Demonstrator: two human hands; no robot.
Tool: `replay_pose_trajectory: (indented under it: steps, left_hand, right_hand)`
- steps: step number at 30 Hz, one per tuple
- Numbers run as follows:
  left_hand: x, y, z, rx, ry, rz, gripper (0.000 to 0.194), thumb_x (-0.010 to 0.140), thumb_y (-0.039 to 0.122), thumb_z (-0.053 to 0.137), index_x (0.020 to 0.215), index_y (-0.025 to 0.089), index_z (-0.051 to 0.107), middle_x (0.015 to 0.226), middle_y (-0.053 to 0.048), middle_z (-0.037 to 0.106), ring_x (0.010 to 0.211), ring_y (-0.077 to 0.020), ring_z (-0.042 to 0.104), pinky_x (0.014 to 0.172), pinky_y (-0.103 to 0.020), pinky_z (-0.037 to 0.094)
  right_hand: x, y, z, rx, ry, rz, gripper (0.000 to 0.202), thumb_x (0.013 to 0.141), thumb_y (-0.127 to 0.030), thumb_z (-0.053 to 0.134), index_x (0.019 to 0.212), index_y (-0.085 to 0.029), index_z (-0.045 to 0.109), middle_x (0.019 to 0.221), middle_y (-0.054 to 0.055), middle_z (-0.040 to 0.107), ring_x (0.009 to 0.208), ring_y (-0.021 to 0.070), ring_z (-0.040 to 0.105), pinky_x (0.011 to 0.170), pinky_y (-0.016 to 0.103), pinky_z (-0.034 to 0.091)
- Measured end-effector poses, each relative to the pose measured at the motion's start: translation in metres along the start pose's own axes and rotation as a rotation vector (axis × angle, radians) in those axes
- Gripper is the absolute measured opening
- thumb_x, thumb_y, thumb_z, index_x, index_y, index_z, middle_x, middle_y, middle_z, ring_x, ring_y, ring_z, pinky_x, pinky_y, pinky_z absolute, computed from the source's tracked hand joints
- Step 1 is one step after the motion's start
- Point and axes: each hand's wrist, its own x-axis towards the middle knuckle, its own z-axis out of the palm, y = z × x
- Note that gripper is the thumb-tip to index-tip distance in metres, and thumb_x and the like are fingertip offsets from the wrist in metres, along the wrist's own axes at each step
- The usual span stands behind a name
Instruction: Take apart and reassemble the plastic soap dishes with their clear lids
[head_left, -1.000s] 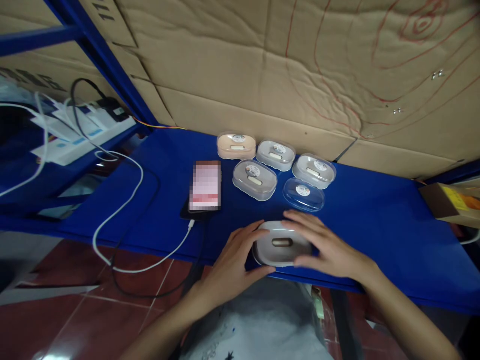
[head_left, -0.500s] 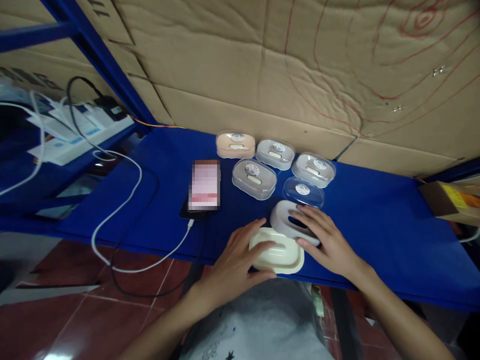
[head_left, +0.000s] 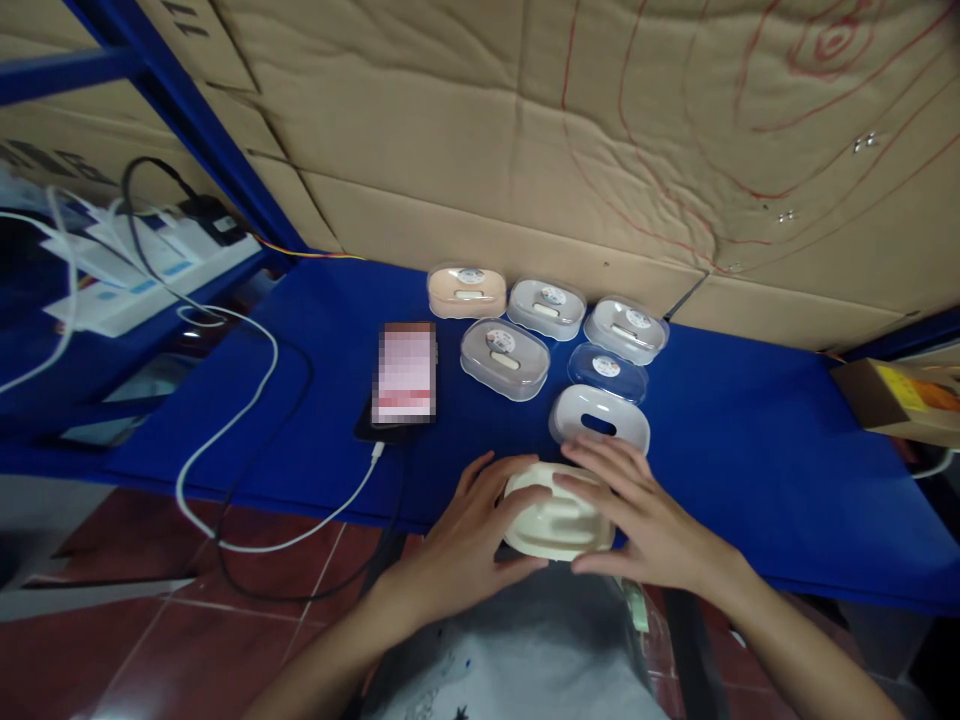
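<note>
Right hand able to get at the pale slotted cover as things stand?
Probably yes: the pale slotted cover lies close by the right hand, its slot unblocked, though that hand is at the cream dish.

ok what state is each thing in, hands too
cream oval dish: uncovered, between both hands
left hand: gripping dish's left side
right hand: gripping dish's right side
slotted cover: off, on table
loose clear lid: off, on table
peach case: clear lid on
three grey cases: clear lids on
phone: face up, screen lit

Cream dish [head_left: 559, 528], blue tabletop [head_left: 739, 430], red-lined cardboard [head_left: 645, 190]
</note>
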Motion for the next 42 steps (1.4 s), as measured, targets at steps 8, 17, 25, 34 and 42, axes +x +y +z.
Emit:
replay_pose_trajectory:
  steps: [8, 17, 25, 34, 42]
  left_hand:
    - [-0.002, 0.009, 0.008, -0.758, 0.314, -0.042, 0.091, 0.080, 0.024, 0.090, 0.152, 0.047, 0.040, 0.171, -0.007, 0.031, 0.155, -0.0361, 0.039, 0.120, -0.052, 0.043]
    - [0.015, 0.010, 0.008, -1.638, 0.276, -0.770, 0.039, 0.086, 0.027, 0.082, 0.123, 0.019, 0.073, 0.120, -0.008, 0.081, 0.133, -0.0353, 0.066, 0.117, -0.049, 0.047]
    - [0.018, 0.008, -0.003, -1.746, 0.343, -0.860, 0.023, 0.089, 0.032, 0.077, 0.108, 0.020, 0.076, 0.121, -0.008, 0.081, 0.139, -0.0364, 0.061, 0.114, -0.052, 0.052]
    - [0.019, 0.006, 0.000, -1.821, 0.275, -0.675, 0.033, 0.100, 0.044, 0.065, 0.124, 0.026, 0.076, 0.129, -0.005, 0.078, 0.132, -0.0311, 0.066, 0.104, -0.044, 0.056]
    - [0.017, 0.003, 0.004, -1.948, 0.328, -0.603, 0.033, 0.097, 0.033, 0.072, 0.123, 0.012, 0.075, 0.116, -0.011, 0.081, 0.107, -0.0220, 0.073, 0.097, -0.034, 0.056]
  right_hand:
    - [0.013, -0.022, 0.020, 0.042, 0.135, -0.090, 0.073, 0.099, -0.050, 0.069, 0.159, -0.019, 0.041, 0.154, 0.018, 0.058, 0.149, 0.0349, 0.047, 0.119, 0.057, 0.045]
    - [0.018, -0.003, 0.003, 0.027, 0.125, 0.033, 0.085, 0.102, -0.073, 0.044, 0.165, -0.017, 0.031, 0.160, 0.022, 0.051, 0.149, 0.0376, 0.048, 0.118, 0.060, 0.044]
    - [0.001, 0.022, 0.006, -0.317, 0.148, 0.291, 0.047, 0.108, -0.032, 0.058, 0.153, -0.022, 0.050, 0.138, 0.014, 0.071, 0.124, 0.0325, 0.068, 0.108, 0.054, 0.046]
    - [0.020, -0.014, 0.001, -0.035, 0.195, 0.076, 0.039, 0.109, -0.034, 0.059, 0.146, -0.023, 0.057, 0.136, 0.010, 0.073, 0.125, 0.0253, 0.066, 0.104, 0.045, 0.043]
    - [0.036, -0.031, 0.018, -0.149, 0.106, -0.083, 0.037, 0.111, -0.022, 0.053, 0.147, -0.017, 0.059, 0.143, 0.009, 0.069, 0.137, 0.0242, 0.057, 0.110, 0.045, 0.042]
